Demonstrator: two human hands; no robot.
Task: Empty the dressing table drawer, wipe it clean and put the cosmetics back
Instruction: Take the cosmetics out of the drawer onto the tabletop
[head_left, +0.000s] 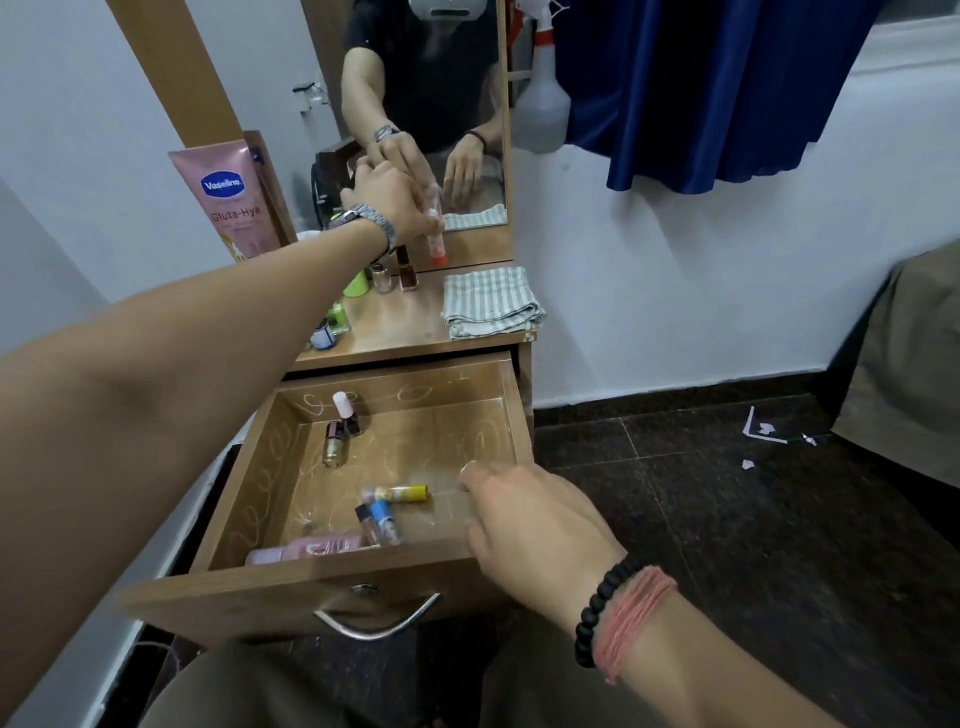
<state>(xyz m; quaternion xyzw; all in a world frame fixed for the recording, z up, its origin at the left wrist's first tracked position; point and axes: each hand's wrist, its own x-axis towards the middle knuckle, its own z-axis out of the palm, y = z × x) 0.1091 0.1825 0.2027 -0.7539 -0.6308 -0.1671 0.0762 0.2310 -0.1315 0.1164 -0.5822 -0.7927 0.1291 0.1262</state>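
Note:
The wooden drawer (496, 415) stands pulled out below the dressing table top (410, 332). Inside lie a pink-capped nail polish (345, 413), a gold bottle (335, 447), a yellow tube (402, 492), a blue-capped tube (382, 512), a dark-capped vial (370, 524) and a pink bottle (311, 550). My left hand (397, 205) is stretched over the table top and grips a clear tube with an orange end (435, 236) upright by the mirror. My right hand (524, 525) hovers over the drawer's right front corner with loosely curled fingers, holding nothing.
On the table top stand a pink Vaseline tube (228, 200), two small bottles (395, 275), green items (345, 301) and a folded striped cloth (491, 301). A spray bottle (543, 104) hangs by the mirror (467, 78). Paper scraps (763, 428) lie on the dark floor.

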